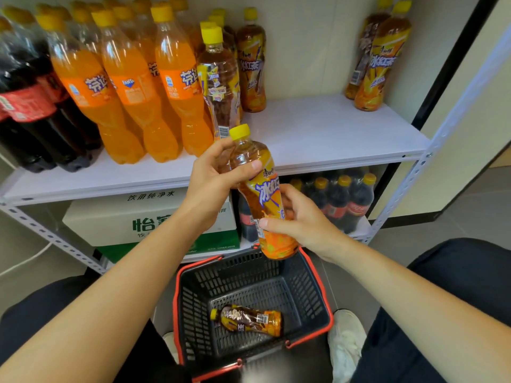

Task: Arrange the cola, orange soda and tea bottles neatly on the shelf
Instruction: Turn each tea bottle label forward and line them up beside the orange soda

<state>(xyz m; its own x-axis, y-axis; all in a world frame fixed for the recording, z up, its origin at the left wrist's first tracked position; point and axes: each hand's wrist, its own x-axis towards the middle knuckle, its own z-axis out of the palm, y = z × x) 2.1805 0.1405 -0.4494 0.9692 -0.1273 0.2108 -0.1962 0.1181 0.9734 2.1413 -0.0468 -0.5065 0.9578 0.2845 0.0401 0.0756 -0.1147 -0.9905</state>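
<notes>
A tea bottle [261, 186] with a yellow cap is held upright in front of the white shelf [331, 134], above the basket. My left hand [213, 183] grips its upper part below the cap. My right hand [301, 219] grips its lower part. On the shelf stand cola bottles [30, 106] at the left, orange soda bottles [130, 87] beside them, then tea bottles [221, 78]. Two more tea bottles [378, 59] stand at the shelf's far right. One tea bottle [249, 319] lies on its side in the black basket [318, 294].
The basket with red rim sits on the floor between my knees. Below the shelf are a water carton [143, 217] and packed cola bottles [345, 200]. A metal upright [431, 150] bounds the shelf's right side. The shelf's middle right is bare.
</notes>
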